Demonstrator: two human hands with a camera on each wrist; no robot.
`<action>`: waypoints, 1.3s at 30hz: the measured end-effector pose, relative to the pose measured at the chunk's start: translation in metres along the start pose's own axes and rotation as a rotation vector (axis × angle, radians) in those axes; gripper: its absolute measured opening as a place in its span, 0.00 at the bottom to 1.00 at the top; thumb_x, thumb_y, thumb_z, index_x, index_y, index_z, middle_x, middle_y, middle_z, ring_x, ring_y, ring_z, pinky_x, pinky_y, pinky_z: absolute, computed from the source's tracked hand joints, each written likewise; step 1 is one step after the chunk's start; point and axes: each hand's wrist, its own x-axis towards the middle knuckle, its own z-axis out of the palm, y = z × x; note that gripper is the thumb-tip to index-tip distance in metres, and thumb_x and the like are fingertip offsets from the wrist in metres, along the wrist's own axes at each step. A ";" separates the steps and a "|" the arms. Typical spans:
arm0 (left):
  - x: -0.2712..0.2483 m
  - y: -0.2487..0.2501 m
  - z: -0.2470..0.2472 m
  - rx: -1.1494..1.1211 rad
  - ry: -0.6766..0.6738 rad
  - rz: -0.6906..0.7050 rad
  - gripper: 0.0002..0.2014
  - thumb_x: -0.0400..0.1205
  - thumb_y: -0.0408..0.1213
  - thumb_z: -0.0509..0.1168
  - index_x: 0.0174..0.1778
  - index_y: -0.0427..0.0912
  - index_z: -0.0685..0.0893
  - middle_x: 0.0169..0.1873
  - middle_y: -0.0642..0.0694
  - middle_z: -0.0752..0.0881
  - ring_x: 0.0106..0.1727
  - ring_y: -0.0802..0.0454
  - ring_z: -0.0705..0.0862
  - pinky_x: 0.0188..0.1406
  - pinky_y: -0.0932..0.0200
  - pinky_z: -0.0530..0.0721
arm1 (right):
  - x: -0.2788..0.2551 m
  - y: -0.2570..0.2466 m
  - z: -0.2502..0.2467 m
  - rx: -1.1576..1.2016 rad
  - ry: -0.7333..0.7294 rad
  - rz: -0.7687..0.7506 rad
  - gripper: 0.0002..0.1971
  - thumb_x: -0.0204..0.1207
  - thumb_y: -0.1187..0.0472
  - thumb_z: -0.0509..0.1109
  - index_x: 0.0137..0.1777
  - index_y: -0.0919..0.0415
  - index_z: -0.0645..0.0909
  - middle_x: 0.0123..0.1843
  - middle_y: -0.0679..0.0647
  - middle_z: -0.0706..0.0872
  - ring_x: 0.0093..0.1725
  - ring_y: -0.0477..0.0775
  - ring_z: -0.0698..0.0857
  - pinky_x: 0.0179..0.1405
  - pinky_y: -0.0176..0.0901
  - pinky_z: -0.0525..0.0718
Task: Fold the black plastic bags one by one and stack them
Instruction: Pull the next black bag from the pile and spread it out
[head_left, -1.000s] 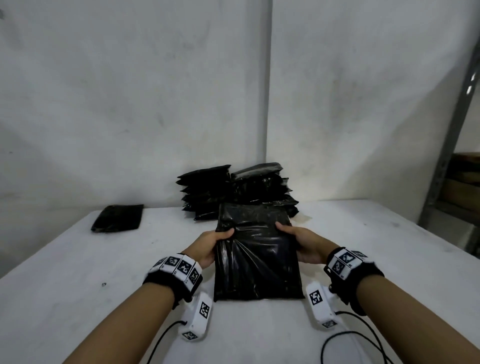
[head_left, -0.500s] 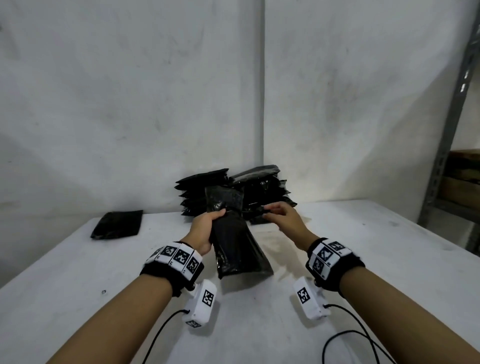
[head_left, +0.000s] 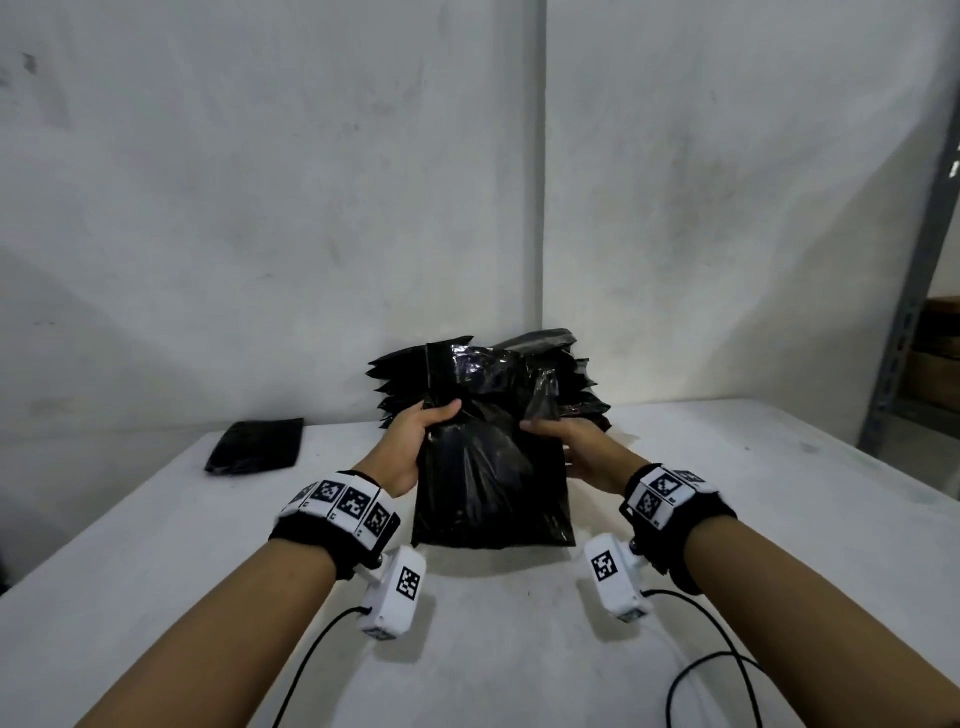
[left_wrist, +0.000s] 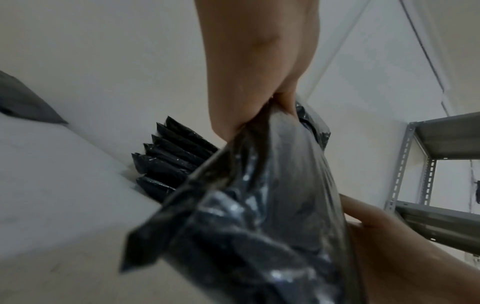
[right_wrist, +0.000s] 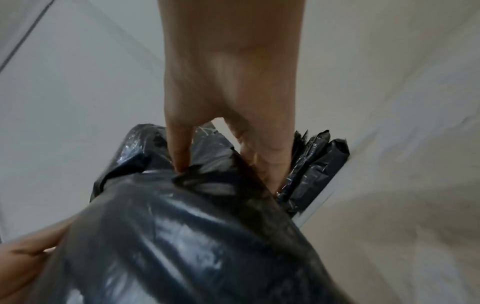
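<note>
White-topped work table (head_left: 727, 519), set against a pale wall, bearing all the task items. At the far centre, a pile of black plastic bags (head_left: 582, 400) lies against the wall, its pointed corners fanned out on both sides. At the far left, well apart from the pile, one folded flat black plastic bag (head_left: 255, 446) lies alone on the table, judged to be the start of the finished stack.

At the near centre, the glossy black plastic bag in hand (head_left: 493, 467) is held upright, its lower edge close to or resting on the table, which of the two cannot be told. Its lower part hangs as a creased rectangle; its upper part stands crumpled above the fingers, shining in patches.

The left hand (head_left: 415, 441) grips the bag's left edge, thumb curled over the front. The right hand (head_left: 576, 447) holds the right edge, thumb in front and fingers behind the film, as the right wrist view confirms.

Handling, as a judgement: the film is thin, very light, limp and slick; it will sag and slide without tension. It is best held at opposite edges or corners, pulled taut, laid flat and then creased by pressing.
</note>
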 end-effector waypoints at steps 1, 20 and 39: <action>0.000 0.000 -0.003 0.002 0.015 -0.012 0.13 0.82 0.33 0.65 0.61 0.33 0.83 0.52 0.38 0.88 0.48 0.47 0.89 0.46 0.57 0.88 | 0.000 0.001 -0.002 0.059 -0.012 -0.007 0.19 0.75 0.57 0.75 0.63 0.67 0.84 0.56 0.58 0.88 0.49 0.52 0.88 0.50 0.42 0.85; -0.001 0.000 0.000 0.140 0.258 -0.065 0.04 0.81 0.28 0.65 0.42 0.36 0.84 0.31 0.46 0.88 0.25 0.57 0.86 0.21 0.65 0.83 | 0.012 0.005 -0.001 -0.201 0.384 -0.200 0.20 0.72 0.56 0.79 0.59 0.57 0.74 0.55 0.57 0.82 0.45 0.48 0.82 0.39 0.38 0.78; 0.002 -0.009 -0.015 0.239 0.240 -0.357 0.48 0.67 0.63 0.74 0.79 0.46 0.63 0.75 0.39 0.66 0.74 0.40 0.68 0.72 0.42 0.69 | -0.012 -0.014 0.012 0.334 -0.059 0.061 0.15 0.57 0.63 0.65 0.44 0.68 0.79 0.35 0.60 0.83 0.32 0.59 0.81 0.36 0.43 0.80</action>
